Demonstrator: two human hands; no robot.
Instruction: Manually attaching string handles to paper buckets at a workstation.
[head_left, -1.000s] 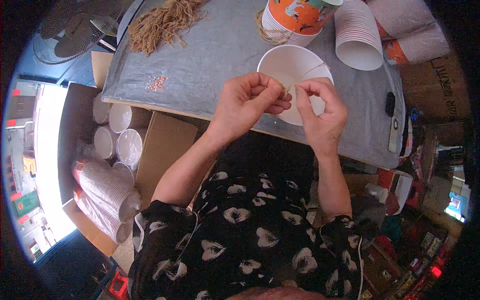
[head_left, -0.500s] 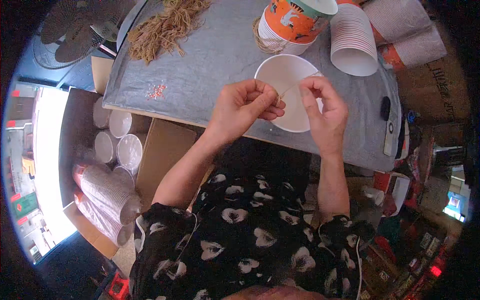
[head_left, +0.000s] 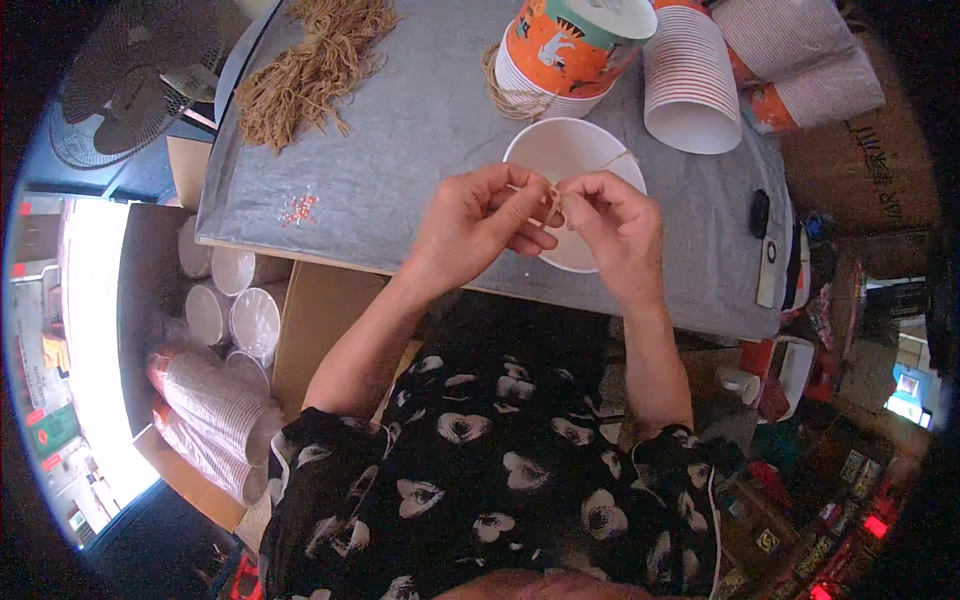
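Both my hands meet above the near side of a white paper tub [head_left: 545,150], whose inside faces up at me. Fingertips of my left hand [head_left: 475,225] are pinched on a thin tan string, and my right hand [head_left: 625,235] pinches the same string right beside them. A small loop or knot shows between the two sets of fingertips. From there a length of string [head_left: 622,159] trails over the tub's far right rim. Behind the tub stands an orange printed paper tub [head_left: 560,55], with more string [head_left: 510,98] coiled around its lower part.
A bundle of tan strings [head_left: 310,80] lies at the far left of the grey table [head_left: 420,120], near small red and white bits [head_left: 298,210]. Nested tubs [head_left: 692,80] lie at the right, beside wrapped stacks [head_left: 815,100]. A carton [head_left: 325,320] with more tubs sits lower left.
My right hand has moved left to meet my left hand, closing the span of string between them. The whole view has shifted slightly.
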